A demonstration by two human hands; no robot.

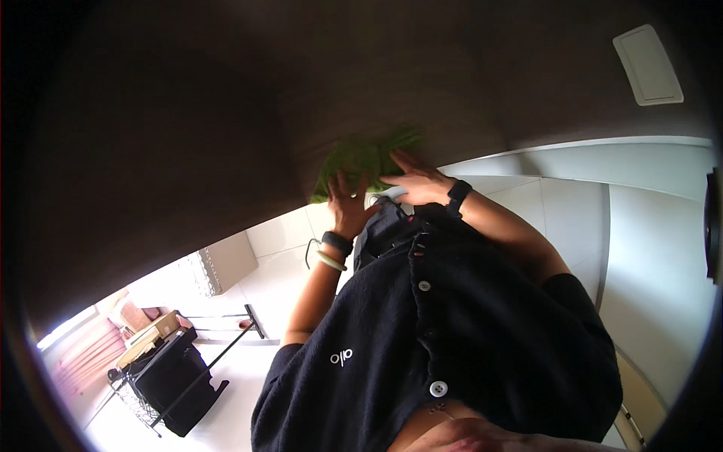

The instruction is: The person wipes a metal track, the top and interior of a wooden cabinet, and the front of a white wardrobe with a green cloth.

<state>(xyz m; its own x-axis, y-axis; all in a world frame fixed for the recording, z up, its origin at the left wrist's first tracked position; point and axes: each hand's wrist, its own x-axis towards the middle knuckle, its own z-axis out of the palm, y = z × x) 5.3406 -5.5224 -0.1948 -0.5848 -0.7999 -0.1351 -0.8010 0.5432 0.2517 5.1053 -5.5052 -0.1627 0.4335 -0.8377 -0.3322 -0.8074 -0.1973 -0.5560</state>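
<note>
A crumpled green cloth [358, 161] lies against a dark brown, faintly wood-grained surface [226, 113], close to its near edge. My left hand [347, 206] rests on the cloth's lower left part with fingers spread; a black band and a pale bangle circle that wrist. On the right side of the cloth is my right hand [421, 182], its fingers apart and slightly blurred, with a black watch or band on the wrist. Neither hand's fingers are closed around the cloth. Parts of the cloth under the fingers are hidden.
A pale rectangular switch-like plate [649, 65] is on the dark surface at upper right. Behind lie light floor tiles [282, 231], a cardboard box [229, 263], and a black metal rack [209, 361] with dark cloth and boxes. A pale wall [655, 271] stands at right.
</note>
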